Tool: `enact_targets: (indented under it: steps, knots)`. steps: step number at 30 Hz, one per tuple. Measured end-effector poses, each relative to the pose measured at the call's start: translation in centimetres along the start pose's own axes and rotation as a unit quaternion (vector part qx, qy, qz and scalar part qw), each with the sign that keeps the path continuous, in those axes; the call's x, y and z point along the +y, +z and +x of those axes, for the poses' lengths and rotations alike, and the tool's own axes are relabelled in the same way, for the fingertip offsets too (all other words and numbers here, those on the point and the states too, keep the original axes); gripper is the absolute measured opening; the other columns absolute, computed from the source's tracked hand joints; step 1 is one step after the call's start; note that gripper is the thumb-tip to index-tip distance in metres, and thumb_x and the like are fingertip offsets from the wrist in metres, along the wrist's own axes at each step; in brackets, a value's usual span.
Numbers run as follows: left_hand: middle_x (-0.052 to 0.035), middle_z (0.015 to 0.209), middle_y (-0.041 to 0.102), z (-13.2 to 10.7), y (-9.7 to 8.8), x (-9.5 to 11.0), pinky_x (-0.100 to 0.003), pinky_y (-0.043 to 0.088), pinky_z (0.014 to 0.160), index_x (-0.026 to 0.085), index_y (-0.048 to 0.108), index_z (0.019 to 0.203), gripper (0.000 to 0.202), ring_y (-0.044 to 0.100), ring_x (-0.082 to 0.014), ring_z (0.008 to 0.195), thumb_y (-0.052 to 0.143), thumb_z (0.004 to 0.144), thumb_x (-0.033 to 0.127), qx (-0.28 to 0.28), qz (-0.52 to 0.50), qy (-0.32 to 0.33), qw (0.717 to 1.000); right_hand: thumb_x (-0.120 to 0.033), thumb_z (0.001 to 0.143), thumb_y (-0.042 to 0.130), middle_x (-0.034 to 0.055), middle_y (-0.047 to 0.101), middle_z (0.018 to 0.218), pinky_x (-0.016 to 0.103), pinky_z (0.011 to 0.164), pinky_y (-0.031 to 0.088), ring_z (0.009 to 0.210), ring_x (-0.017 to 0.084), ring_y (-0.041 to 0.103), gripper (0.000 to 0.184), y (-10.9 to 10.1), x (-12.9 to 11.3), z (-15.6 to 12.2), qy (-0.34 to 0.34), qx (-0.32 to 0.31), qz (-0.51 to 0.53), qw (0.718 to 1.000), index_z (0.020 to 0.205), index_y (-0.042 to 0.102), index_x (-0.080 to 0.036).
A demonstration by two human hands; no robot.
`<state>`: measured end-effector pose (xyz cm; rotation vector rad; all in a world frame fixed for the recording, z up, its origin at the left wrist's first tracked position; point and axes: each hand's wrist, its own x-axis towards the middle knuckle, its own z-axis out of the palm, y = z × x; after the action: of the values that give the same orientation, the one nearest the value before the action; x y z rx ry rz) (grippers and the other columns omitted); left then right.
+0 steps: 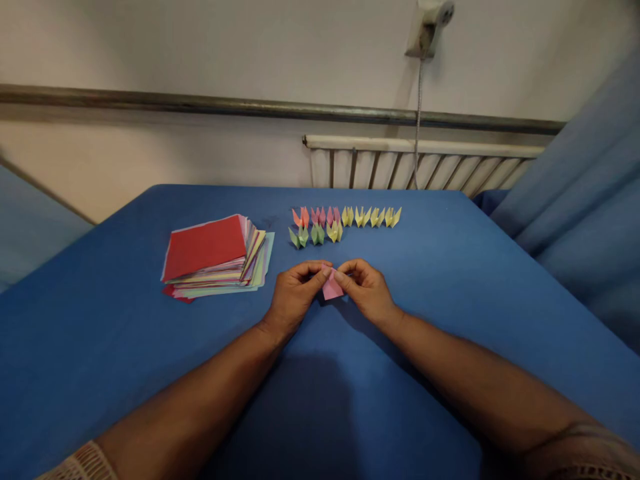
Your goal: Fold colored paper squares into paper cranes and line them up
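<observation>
Between my hands, above the middle of the blue table, is a small piece of folded pink paper [333, 289]. My left hand [299, 293] pinches its upper left edge between thumb and fingers. On the other side, my right hand [369, 290] pinches the upper right edge in the same way, so both thumbs nearly meet. The fingers hide the paper's top part. Just beyond my hands stand folded paper cranes in two rows: a red one [301, 217], pink ones, yellow ones [363, 217] and green ones [318, 233].
A thick, uneven stack of coloured paper sheets [207, 250], red on top, lies to the left on the blue table [430, 280]. Behind the table are a wall rail [225, 105], a radiator [390, 144] and a hanging cord [419, 120]. A blue curtain [575, 160] hangs at the right.
</observation>
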<state>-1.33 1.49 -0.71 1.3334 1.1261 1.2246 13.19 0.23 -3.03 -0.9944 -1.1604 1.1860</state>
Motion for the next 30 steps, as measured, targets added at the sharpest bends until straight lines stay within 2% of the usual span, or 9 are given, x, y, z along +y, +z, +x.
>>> enact_targets:
  steps: [2, 5, 10, 15, 19, 22, 25, 30]
  knots:
    - [-0.0079, 0.100, 0.072, 0.2, -0.2, 0.0, -0.037, 0.049, 0.090, 0.017, 0.073, 0.077, 0.023, 0.065, -0.0222, 0.094, 0.075, 0.070, 0.039, 0.018, -0.003, 0.006, 1.000, -0.046, 0.067, 0.075, -0.0004, 0.063, 0.075, 0.026, 0.058, 0.047, 0.060, 0.011, 0.056, 0.034, 0.3, 0.1, 0.0, 0.017, -0.003, 0.015, 1.000, 0.082, 0.059, -0.020]
    - [-0.0082, 0.102, 0.072, 0.3, -0.3, 0.1, -0.035, 0.049, 0.091, 0.017, 0.074, 0.082, 0.024, 0.066, -0.0213, 0.096, 0.074, 0.071, 0.039, 0.016, -0.020, 0.010, 1.000, -0.045, 0.066, 0.075, -0.0013, 0.064, 0.066, 0.026, 0.054, 0.047, 0.054, 0.011, 0.056, 0.031, 0.5, 0.3, 0.1, 0.037, -0.035, 0.028, 0.998, 0.076, 0.060, -0.020]
    - [-0.0114, 0.113, 0.069, 0.4, -0.3, -0.2, -0.033, 0.054, 0.074, 0.020, 0.061, 0.120, 0.047, 0.068, -0.0197, 0.088, 0.065, 0.080, 0.044, -0.017, -0.122, -0.031, 0.992, -0.041, 0.069, 0.074, -0.0025, 0.063, 0.061, 0.024, 0.054, 0.043, 0.056, 0.011, 0.057, 0.025, -0.1, 0.6, 0.6, 0.022, -0.017, 0.028, 0.999, 0.075, 0.061, -0.019]
    - [-0.0085, 0.105, 0.071, 0.5, -0.2, -0.6, -0.032, 0.053, 0.081, 0.018, 0.067, 0.107, 0.039, 0.067, -0.0183, 0.088, 0.073, 0.074, 0.037, -0.042, -0.104, -0.037, 0.993, -0.041, 0.072, 0.071, -0.0010, 0.066, 0.070, 0.026, 0.064, 0.047, 0.062, 0.011, 0.060, 0.025, -0.5, 0.8, 1.1, 0.007, -0.037, 0.059, 0.998, 0.082, 0.064, -0.019]
    - [-0.0073, 0.098, 0.072, 0.4, 0.0, -0.6, -0.033, 0.053, 0.084, 0.018, 0.069, 0.101, 0.036, 0.066, -0.0189, 0.089, 0.077, 0.069, 0.033, -0.052, -0.075, -0.021, 0.996, -0.042, 0.068, 0.074, -0.0014, 0.066, 0.071, 0.027, 0.063, 0.049, 0.061, 0.012, 0.061, 0.032, -0.7, 1.0, 1.5, 0.022, -0.036, 0.084, 0.996, 0.086, 0.059, -0.021]
    - [-0.0054, 0.090, 0.071, 0.3, 0.1, -0.7, -0.032, 0.053, 0.080, 0.017, 0.069, 0.096, 0.034, 0.065, -0.0168, 0.081, 0.078, 0.066, 0.032, -0.046, -0.032, 0.000, 0.998, -0.041, 0.065, 0.076, -0.0038, 0.063, 0.067, 0.027, 0.061, 0.049, 0.059, 0.012, 0.060, 0.035, -0.7, 1.1, 1.7, 0.029, -0.033, 0.098, 0.994, 0.083, 0.054, -0.022]
    - [-0.0020, 0.083, 0.068, 0.1, 0.2, -0.7, -0.027, 0.051, 0.073, 0.016, 0.067, 0.091, 0.031, 0.062, -0.0132, 0.073, 0.078, 0.067, 0.032, -0.036, 0.004, 0.010, 0.999, -0.039, 0.065, 0.076, -0.0037, 0.063, 0.072, 0.025, 0.059, 0.047, 0.059, 0.010, 0.059, 0.033, -0.6, 1.1, 1.5, 0.018, -0.019, 0.083, 0.996, 0.082, 0.053, -0.022]
    - [0.0006, 0.077, 0.065, -0.1, 0.2, -0.7, -0.023, 0.047, 0.066, 0.017, 0.066, 0.087, 0.023, 0.057, -0.0108, 0.067, 0.073, 0.071, 0.030, -0.011, 0.068, 0.039, 0.997, -0.036, 0.072, 0.072, -0.0022, 0.065, 0.075, 0.024, 0.057, 0.044, 0.060, 0.010, 0.057, 0.030, -0.5, 0.7, 0.6, 0.005, -0.033, 0.008, 0.999, 0.094, 0.057, -0.022]
